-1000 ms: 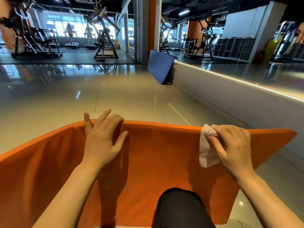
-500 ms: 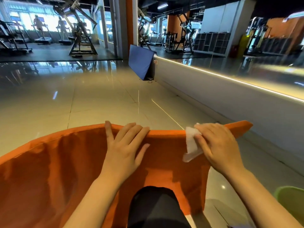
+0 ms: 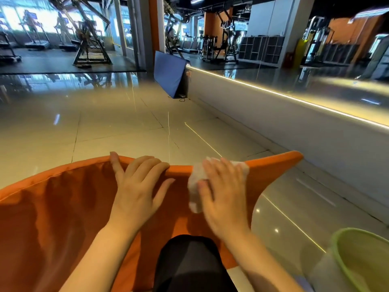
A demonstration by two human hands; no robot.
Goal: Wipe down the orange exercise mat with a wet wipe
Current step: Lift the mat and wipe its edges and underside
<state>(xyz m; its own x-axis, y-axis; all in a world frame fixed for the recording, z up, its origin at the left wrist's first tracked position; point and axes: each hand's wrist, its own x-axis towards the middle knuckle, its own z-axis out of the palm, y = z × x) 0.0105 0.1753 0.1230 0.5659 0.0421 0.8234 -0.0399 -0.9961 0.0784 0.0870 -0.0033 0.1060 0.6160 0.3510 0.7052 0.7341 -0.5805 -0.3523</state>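
Note:
The orange exercise mat [image 3: 63,207] stands on edge in front of me, its top edge running across the lower half of the view. My left hand [image 3: 136,186] grips the top edge near the middle, fingers hooked over it. My right hand [image 3: 223,192] presses a white wet wipe [image 3: 195,180] against the mat's near face and top edge, just right of the left hand. The wipe is crumpled under the fingers and partly hidden by them.
A light green bin [image 3: 364,258] stands at the lower right. My dark-clad knee [image 3: 189,262] is behind the mat at the bottom. A low white wall [image 3: 294,127] runs along the right. A blue mat [image 3: 170,74] leans against it farther off. Glossy tiled floor lies ahead.
My right hand has slid the wipe leftward along the mat's top edge, toward my left hand. The view has turned right, bringing the green bin into sight.

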